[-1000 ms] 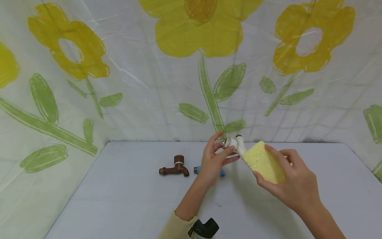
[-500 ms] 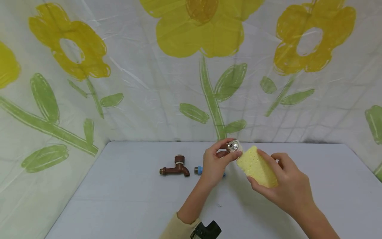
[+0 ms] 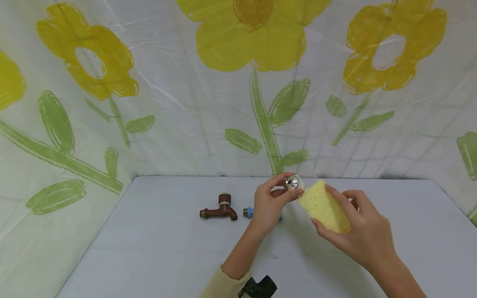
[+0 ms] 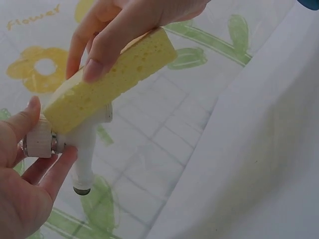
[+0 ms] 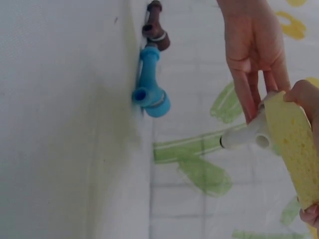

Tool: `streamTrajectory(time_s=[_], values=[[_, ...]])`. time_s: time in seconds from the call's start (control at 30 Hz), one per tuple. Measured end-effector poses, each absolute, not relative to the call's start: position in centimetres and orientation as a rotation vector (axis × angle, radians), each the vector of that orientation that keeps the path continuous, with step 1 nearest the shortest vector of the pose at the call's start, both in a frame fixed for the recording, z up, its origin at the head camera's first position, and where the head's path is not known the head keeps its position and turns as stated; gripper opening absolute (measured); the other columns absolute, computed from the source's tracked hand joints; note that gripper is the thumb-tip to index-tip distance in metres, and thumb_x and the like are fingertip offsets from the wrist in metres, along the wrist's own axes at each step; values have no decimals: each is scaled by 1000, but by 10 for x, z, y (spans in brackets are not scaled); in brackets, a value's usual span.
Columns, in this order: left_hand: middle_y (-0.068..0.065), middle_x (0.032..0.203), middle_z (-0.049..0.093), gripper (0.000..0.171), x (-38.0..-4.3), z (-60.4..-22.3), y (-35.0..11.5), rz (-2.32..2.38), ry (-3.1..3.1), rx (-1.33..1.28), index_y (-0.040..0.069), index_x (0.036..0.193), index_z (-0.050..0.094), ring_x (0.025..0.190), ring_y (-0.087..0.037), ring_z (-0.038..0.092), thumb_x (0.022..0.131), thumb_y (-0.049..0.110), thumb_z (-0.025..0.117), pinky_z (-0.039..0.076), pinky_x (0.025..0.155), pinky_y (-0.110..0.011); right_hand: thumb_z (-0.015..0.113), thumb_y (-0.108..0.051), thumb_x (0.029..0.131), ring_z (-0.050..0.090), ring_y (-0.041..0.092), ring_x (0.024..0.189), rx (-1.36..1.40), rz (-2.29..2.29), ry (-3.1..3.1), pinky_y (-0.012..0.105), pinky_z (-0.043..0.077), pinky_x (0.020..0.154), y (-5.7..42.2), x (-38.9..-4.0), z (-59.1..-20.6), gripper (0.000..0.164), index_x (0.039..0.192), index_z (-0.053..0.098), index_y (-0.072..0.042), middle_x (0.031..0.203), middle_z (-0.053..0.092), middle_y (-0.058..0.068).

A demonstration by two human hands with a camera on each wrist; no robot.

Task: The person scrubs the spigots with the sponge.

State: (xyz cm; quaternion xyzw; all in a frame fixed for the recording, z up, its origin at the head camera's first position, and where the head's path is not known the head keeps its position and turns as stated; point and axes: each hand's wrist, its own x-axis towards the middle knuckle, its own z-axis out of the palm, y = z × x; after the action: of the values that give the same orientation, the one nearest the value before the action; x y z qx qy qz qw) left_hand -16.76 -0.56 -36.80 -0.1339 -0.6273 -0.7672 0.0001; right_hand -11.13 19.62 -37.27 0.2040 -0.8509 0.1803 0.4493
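My left hand holds a white faucet by its ribbed knob, well above the table. In the head view the knob's silvery cap faces up toward me, and the faucet's body is mostly hidden behind it. Thumb and fingers of my right hand grip a yellow sponge by its sides. One end of the sponge lies against the faucet between knob and body in the left wrist view. The spout and the threaded inlet stick out below and beside the sponge in that view.
A brown faucet lies on the white table left of my hands. Beside it is a blue faucet, partly covered by my left hand in the head view. A flower-printed sheet hangs behind the table.
My left hand has turned the faucet, so its knob cap now faces me and its body has dropped from sight. The sponge has shifted slightly left and down.
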Motion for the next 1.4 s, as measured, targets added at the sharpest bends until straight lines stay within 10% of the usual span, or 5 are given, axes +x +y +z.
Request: streamTrajectory(time_s=[0.27,0.4,0.53,0.97,1.4], values=[[-11,107,64,39,-174,-373,-4,-2582,-1834,-231,-8,136,63,87,-20,77,101,6,72,64,87,-34,57,-74,92,58,15,76,520,639,-2113,19,50,54,197,-110,-375,77,128,74,-8,97,61,11],[-16,115,65,38,-173,-374,-3,-2691,-1769,-215,-10,137,59,85,-16,75,105,8,66,63,88,-33,84,-35,87,54,2,91,485,947,-2113,9,46,68,198,-109,-375,59,135,70,-4,103,62,4],[-17,116,67,36,-168,-372,-1,-2715,-1785,-295,-8,139,58,86,-16,74,108,9,61,63,88,-34,75,4,80,56,-3,90,446,1192,-2092,7,49,66,197,-107,-375,62,141,63,0,110,58,-11],[-16,109,66,30,-164,-375,11,-2718,-1788,-381,-9,133,62,91,-26,76,107,5,62,63,89,-38,36,2,107,58,4,73,416,1456,-2057,21,43,50,196,-103,-380,51,155,47,-9,113,57,-5],[-15,104,72,30,-164,-378,12,-2769,-1773,-316,-12,125,66,82,-14,77,108,12,62,64,87,-35,55,4,102,63,-1,96,317,1347,-2122,7,51,70,187,-102,-370,58,157,46,-9,120,56,-10]])
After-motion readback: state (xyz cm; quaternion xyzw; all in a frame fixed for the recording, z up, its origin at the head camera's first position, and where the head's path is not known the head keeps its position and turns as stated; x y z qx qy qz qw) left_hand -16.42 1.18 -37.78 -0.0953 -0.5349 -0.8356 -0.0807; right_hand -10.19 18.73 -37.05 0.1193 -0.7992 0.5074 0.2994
